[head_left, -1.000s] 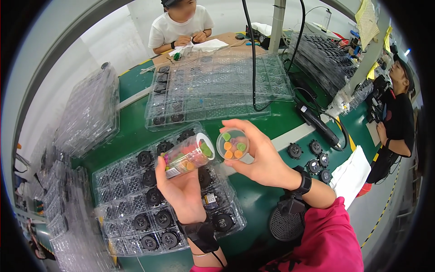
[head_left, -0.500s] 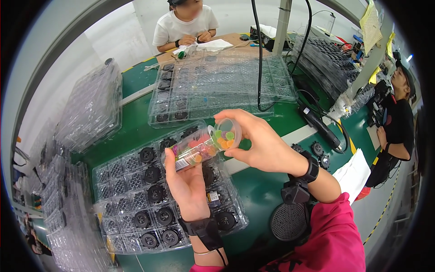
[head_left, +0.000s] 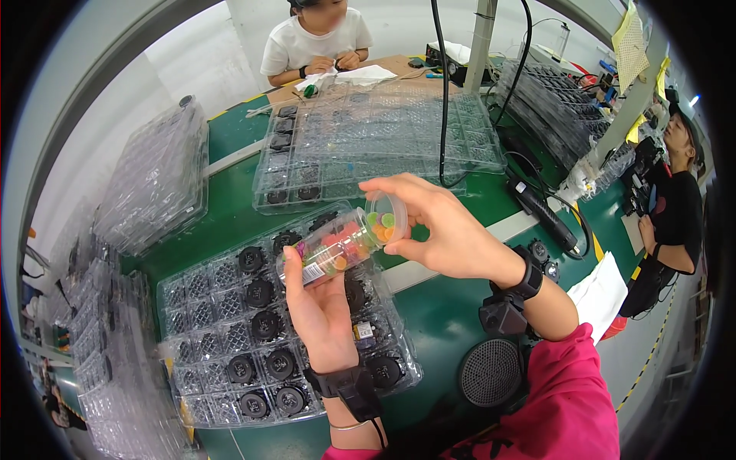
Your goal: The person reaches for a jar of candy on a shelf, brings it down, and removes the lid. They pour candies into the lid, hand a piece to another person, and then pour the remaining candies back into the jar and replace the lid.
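Note:
My left hand [head_left: 322, 314] is wrapped round a clear plastic bottle [head_left: 313, 270] that lies tilted, its mouth pointing up and right. Red and other coloured candies [head_left: 345, 244] show through its wall. Between thumb and fingers, my right hand [head_left: 441, 226] grips a small clear plastic cup [head_left: 396, 205] against the bottle's mouth. A few green and orange round candies [head_left: 381, 226] sit in the cup. Below both hands lies a clear blister tray [head_left: 211, 307] with black round parts [head_left: 266, 325] in some of its pockets.
More clear trays [head_left: 383, 130] lie across the green table [head_left: 230, 195], with stacks [head_left: 153, 180] at left. A black cylindrical tool [head_left: 543, 217], white cloth [head_left: 602, 295] and round black mesh part [head_left: 491, 373] are at right. A hanging cable [head_left: 443, 92] drops near a seated co-worker [head_left: 318, 46]; another person [head_left: 675, 199] stands at right.
My right hand has shifted slightly upward and tipped the cup; fewer candies show in it now. My left hand still holds the bottle in nearly the same place.

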The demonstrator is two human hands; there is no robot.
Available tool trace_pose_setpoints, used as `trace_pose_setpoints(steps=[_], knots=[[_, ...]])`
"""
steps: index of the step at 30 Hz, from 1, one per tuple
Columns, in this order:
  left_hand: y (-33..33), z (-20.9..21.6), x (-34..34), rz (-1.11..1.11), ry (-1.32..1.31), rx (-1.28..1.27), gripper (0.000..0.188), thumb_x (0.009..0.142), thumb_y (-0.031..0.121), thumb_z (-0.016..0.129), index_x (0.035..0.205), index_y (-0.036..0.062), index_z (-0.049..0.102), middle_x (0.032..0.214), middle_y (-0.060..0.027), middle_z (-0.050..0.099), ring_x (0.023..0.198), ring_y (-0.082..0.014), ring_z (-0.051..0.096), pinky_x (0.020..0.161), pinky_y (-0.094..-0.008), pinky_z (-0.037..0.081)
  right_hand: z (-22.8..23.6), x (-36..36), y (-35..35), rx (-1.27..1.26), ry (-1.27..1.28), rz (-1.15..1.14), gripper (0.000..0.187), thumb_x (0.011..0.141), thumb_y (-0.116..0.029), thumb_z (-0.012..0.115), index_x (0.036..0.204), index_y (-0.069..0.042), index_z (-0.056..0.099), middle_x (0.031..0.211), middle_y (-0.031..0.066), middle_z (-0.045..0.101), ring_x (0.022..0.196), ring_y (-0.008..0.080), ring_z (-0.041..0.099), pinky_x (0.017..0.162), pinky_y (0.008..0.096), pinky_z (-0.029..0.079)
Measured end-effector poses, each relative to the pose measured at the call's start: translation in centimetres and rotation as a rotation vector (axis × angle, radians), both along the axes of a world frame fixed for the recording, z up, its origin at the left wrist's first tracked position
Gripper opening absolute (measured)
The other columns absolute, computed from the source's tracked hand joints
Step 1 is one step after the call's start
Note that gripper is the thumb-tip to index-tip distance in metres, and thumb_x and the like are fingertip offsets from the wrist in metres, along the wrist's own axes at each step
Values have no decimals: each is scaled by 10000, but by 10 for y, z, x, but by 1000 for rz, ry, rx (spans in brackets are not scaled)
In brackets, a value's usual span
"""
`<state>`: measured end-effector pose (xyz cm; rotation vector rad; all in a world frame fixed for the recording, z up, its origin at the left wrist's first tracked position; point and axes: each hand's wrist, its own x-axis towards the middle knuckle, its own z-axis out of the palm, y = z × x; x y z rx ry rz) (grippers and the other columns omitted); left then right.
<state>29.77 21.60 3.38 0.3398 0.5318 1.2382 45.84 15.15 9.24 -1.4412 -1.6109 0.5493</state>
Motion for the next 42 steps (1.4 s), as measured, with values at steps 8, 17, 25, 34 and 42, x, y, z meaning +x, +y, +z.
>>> trace_pose_setpoints(steps=[8, 17, 25, 34, 42], knots=[[-1, 1, 0, 10, 8, -25, 339, 894, 270, 636, 1078, 6, 529, 1055, -151, 599, 1016, -250, 592, 936, -414, 468, 1, 0, 0, -35, 0, 0, 666, 708, 109, 652, 1318, -85, 468, 1162, 110, 528, 777, 141, 597, 687, 279, 490], [2, -4, -1, -18, 60, 21, 338, 899, 277, 628, 1074, 4, 533, 1065, -167, 603, 1021, -256, 593, 939, -411, 468, -2, 2, 3, -97, -59, -4, 665, 712, 103, 652, 1321, -90, 466, 1177, 107, 528, 778, 135, 607, 684, 274, 486], [0, -2, 1, -21, 34, -21, 361, 896, 288, 632, 1080, -5, 532, 1055, -164, 609, 1001, -249, 600, 918, -403, 475, 1, 5, 3, -23, -10, 1, 678, 693, 114, 639, 1318, -83, 465, 1167, 116, 525, 723, 140, 597, 669, 264, 486], [1, -3, -2, 18, 93, 22, 350, 891, 275, 641, 1087, 7, 529, 1048, -134, 598, 979, -232, 604, 871, -385, 498, 2, 1, 13, -63, -118, 38, 679, 692, 113, 598, 1324, -93, 464, 1109, 106, 518, 683, 143, 570, 635, 262, 485], [1, -2, -1, 29, 128, -9, 329, 890, 262, 644, 1078, 21, 522, 1034, -104, 584, 959, -221, 605, 841, -374, 512, 3, 5, 14, -76, -175, 54, 677, 696, 91, 598, 1328, -110, 464, 1055, 88, 499, 697, 140, 559, 629, 262, 479]])
